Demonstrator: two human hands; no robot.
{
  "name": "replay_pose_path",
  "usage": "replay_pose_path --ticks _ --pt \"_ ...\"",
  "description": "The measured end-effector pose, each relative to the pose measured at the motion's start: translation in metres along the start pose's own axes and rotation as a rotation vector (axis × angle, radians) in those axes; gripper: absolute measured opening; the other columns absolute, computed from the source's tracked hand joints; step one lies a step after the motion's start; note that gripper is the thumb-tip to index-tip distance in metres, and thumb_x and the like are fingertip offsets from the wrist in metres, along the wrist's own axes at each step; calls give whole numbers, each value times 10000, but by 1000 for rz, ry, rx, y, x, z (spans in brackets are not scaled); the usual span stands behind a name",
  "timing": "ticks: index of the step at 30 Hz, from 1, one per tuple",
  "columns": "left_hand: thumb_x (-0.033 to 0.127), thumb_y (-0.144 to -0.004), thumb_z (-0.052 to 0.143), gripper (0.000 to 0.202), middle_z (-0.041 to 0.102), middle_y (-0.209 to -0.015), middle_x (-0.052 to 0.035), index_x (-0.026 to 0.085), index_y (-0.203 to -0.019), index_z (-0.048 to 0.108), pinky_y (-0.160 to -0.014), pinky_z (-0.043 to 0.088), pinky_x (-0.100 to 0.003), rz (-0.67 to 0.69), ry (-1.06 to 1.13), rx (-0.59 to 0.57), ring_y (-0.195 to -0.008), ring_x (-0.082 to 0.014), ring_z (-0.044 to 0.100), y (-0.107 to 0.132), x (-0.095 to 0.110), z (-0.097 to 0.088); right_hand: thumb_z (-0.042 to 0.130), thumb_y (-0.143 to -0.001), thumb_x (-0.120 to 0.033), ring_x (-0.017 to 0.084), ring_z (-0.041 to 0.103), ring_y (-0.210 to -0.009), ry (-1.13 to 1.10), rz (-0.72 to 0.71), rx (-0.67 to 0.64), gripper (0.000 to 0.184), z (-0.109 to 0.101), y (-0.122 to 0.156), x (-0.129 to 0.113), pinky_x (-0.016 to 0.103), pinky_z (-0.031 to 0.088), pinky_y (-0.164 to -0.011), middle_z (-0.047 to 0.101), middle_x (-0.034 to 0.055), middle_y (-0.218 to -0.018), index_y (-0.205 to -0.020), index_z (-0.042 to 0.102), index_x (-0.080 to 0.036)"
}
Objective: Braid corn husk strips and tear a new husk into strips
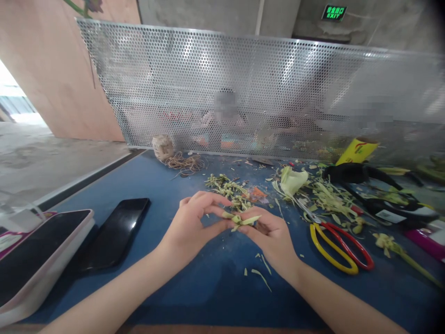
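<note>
In the middle of the head view, both hands meet over the blue table (194, 297). A small folded or knotted pale green plant strip (237, 221) is pinched between them. My left hand (194, 220) is closed on its left end with thumb and fingertips. On the other end, my right hand (269, 234) is closed in a similar pinch. Just behind the fingers lies a pile of small knotted green pieces (227, 188), partly hidden by the hands. Thin green scraps (260, 276) are scattered in front of my right hand.
Scissors (340, 246) with red and yellow handles lie on the right, near leaf shreds (330, 197) and a black strap-like object (347, 174). At left are a black phone (118, 232) and a larger device (41, 255). Twine (184, 162) lies before a perforated metal screen (194, 83); a person sits beyond.
</note>
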State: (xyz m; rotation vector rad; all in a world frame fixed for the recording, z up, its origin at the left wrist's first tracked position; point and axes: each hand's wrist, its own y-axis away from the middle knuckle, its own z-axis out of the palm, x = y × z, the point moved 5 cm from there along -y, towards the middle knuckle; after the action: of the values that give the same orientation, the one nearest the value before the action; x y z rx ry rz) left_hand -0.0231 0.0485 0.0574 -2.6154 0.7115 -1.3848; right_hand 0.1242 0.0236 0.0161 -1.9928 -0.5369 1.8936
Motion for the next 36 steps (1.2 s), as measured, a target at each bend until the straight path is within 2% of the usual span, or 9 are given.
replay_pose_path --ticks 3,6,11,14,17,21,25,29,36 --pt "232 -626 671 232 686 -723 11 236 -844 593 -862 342 -423 13 -22 -7 -851 -236 598 0 2 -2 645 -705 -223 163 598 -754 4 11 -34 33 2 0 -3 277 470 -694 651 19 -742 -706 676 -232" --pt "211 -626 664 262 676 -729 12 222 -874 583 -802 413 -364 2 51 -37 -787 -201 611 0 1 -1 656 -689 -214 157 612 -751 -68 77 -44 30 4 0 -2 263 480 -688 658 8 -748 -701 678 -230" --pt "208 -604 694 312 633 -579 33 190 -891 574 -745 467 -302 -17 182 57 -717 -170 620 1 -2 0 668 -665 -187 161 629 -774 -218 172 -13 67 8 1 10 272 491 -713 688 -1 -784 -711 672 -235" --pt "234 -629 680 265 685 -673 7 197 -878 597 -729 489 -304 -27 187 97 -753 -181 640 3 -3 2 682 -650 -214 156 630 -735 -239 215 70 63 7 1 16 271 495 -681 692 1 -775 -708 666 -232" --pt "219 -676 638 323 710 -812 12 244 -993 579 -801 469 -361 18 86 99 -822 -195 645 6 0 3 684 -647 -244 164 628 -749 -233 227 132 49 7 2 18 281 489 -687 695 12 -786 -672 650 -220" --pt "190 -723 583 360 715 -776 25 252 -1073 524 -862 402 -436 106 -67 82 -919 -218 619 9 7 3 665 -669 -285 169 621 -745 -173 200 140 75 5 1 19 294 482 -673 689 22 -797 -694 643 -218" --pt "202 -728 576 232 709 -751 21 243 -956 554 -815 375 -474 129 -253 107 -823 -225 632 9 9 1 664 -670 -277 168 616 -746 -161 198 120 102 5 2 22 292 475 -668 677 17 -788 -745 627 -220" --pt "172 -733 575 55 671 -979 0 224 -745 587 -815 306 -485 203 -409 131 -876 -220 593 10 12 3 660 -674 -269 175 603 -754 -110 197 96 121 6 1 23 313 459 -694 671 29 -792 -769 616 -209" --pt "151 -735 555 383 692 -816 -12 229 -1108 514 -814 319 -449 224 -403 9 -1024 -247 495 13 19 9 644 -682 -251 128 538 -628 2 136 148 88 -1 -1 20 247 408 -578 615 -3 -705 -707 573 -205"
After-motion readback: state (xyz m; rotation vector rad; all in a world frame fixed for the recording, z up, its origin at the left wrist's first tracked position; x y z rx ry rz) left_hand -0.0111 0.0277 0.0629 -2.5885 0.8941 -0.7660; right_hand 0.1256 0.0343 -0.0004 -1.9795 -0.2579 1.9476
